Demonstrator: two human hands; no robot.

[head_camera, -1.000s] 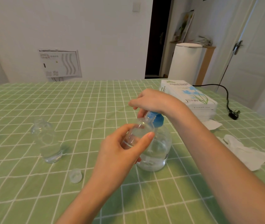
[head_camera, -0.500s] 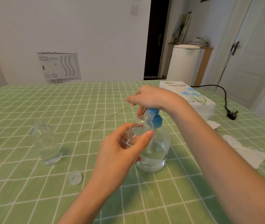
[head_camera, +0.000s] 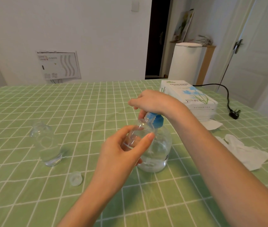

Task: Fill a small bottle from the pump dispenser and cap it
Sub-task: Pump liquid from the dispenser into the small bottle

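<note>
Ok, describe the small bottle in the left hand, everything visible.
The small bottle is clear, plastic by its look, with a rounded body and a threaded neck; its mouth is open, uncapped. It is held off the table, tilted with the mouth toward the blue pump head of the pump dispenser behind it. The left hand grips its body between thumb and fingers. The right hand covers the pump head. Its fill level cannot be told.

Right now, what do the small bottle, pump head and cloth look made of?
Small bottle: clear glossy plastic, probably; see-through wall, moulded threads at the neck.
Pump head: opaque blue plastic, smooth, judging by its even colour.
Cloth: likely woven fabric, matte green with a white grid; it lies in soft creases.
</note>
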